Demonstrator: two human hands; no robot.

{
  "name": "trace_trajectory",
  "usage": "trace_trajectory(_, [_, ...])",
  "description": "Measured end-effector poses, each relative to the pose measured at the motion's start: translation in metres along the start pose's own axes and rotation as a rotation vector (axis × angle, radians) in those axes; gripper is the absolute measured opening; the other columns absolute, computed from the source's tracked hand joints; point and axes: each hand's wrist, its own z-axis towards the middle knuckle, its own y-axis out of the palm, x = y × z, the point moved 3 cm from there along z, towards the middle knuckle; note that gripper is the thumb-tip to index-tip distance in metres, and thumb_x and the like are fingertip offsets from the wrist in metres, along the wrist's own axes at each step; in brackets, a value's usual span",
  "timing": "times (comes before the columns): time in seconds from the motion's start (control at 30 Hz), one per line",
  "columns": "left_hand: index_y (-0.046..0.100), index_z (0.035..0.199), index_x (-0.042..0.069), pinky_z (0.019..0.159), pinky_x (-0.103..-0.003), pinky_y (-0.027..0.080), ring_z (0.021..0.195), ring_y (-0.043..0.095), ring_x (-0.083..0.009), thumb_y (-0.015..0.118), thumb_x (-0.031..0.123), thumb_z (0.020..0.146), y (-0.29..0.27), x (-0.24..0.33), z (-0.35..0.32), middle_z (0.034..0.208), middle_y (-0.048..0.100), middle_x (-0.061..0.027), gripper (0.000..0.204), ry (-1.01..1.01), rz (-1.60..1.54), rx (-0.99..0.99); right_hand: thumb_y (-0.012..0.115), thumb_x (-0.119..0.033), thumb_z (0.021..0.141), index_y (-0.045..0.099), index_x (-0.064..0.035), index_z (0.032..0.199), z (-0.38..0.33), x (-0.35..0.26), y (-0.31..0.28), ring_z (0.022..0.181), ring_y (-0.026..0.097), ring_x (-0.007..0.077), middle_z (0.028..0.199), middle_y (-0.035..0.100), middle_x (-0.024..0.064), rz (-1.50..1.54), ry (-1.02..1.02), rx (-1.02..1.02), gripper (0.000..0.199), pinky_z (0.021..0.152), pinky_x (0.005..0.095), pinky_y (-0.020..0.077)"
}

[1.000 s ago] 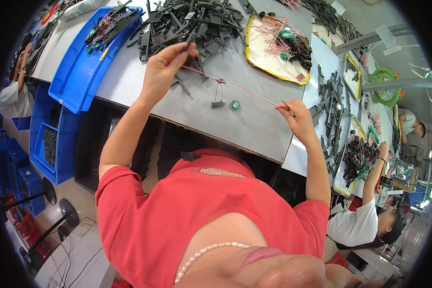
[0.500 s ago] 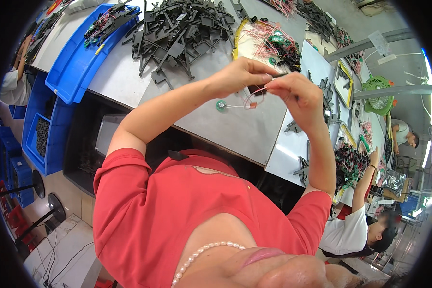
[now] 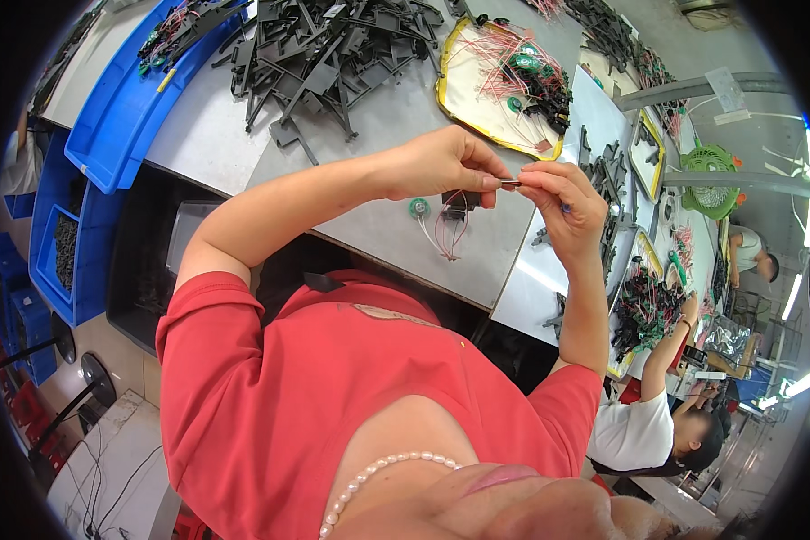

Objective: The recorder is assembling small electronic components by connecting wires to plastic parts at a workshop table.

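My left hand (image 3: 454,164) and my right hand (image 3: 569,200) meet above the grey table, fingertips nearly touching. Both are closed in a pinch on a small thin dark piece (image 3: 510,183) between them. Just under my left fingers is a black plastic part (image 3: 460,203), partly covered by them; whether it joins the thin piece I cannot tell. Thin red and white wires (image 3: 452,236) loop down beside the black part. A round green disc (image 3: 419,208) with a pale centre is at one end of the wires.
A heap of black plastic parts (image 3: 319,67) covers the table's far left, beside a blue tray (image 3: 108,135). Beyond my hands lies a yellow-edged pad (image 3: 468,90) with wired green and black pieces. At right, a co-worker's arm (image 3: 670,346) reaches into another pile near a green fan (image 3: 709,169).
My hands have come a little lower and nearer, with the fingertips now in line on the thin piece. The wires and the green disc have shifted, hanging closer to the black part.
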Motion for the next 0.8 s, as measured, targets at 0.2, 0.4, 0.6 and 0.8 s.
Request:
trace_trajectory(0.2, [0.062,0.106,0.001,0.056,-0.02,0.041,0.066,0.053,-0.0045,0.059,0.02,0.086,-0.003,0.002,-0.007,0.076,0.064,-0.0018,0.028,-0.055,-0.002,-0.026,0.067,0.003,0.072,0.066,-0.0046,0.087,-0.002,-0.001,0.005,0.071,0.061,0.0165,0.088,0.065,0.0075,0.137,0.106,-0.065,0.017,0.062,0.0237,0.0492])
trace_trajectory(0.4, [0.062,0.101,0.002,0.053,-0.019,0.039,0.062,0.051,-0.003,0.059,0.025,0.086,0.002,0.002,-0.009,0.069,0.061,0.0004,0.027,-0.001,0.107,0.056,0.067,-0.001,0.075,0.065,-0.0048,0.091,-0.004,-0.007,0.007,0.074,0.06,0.0125,0.088,0.065,0.0062,0.008,0.056,-0.07,0.017,0.063,0.0211,0.0475])
trace_trajectory(0.6, [0.062,0.092,0.001,0.052,-0.019,0.039,0.06,0.05,-0.0036,0.057,0.022,0.088,0.01,0.004,-0.01,0.067,0.06,-0.0001,0.022,0.083,0.138,0.112,0.064,-0.026,0.084,0.06,-0.0023,0.102,-0.032,0.012,0.026,0.063,0.046,0.0009,0.078,0.057,-0.0031,0.805,0.646,0.096,0.03,0.052,0.0148,0.034])
trace_trajectory(0.8, [0.061,0.086,-0.002,0.056,-0.021,0.044,0.061,0.056,-0.0062,0.058,0.014,0.087,0.017,0.006,-0.011,0.066,0.061,-0.002,0.017,0.054,0.156,0.167,0.066,-0.027,0.083,0.061,-0.0028,0.085,-0.037,0.008,0.038,0.057,0.041,0.0006,0.067,0.054,-0.0048,0.63,0.672,0.239,0.024,0.049,0.015,0.0311])
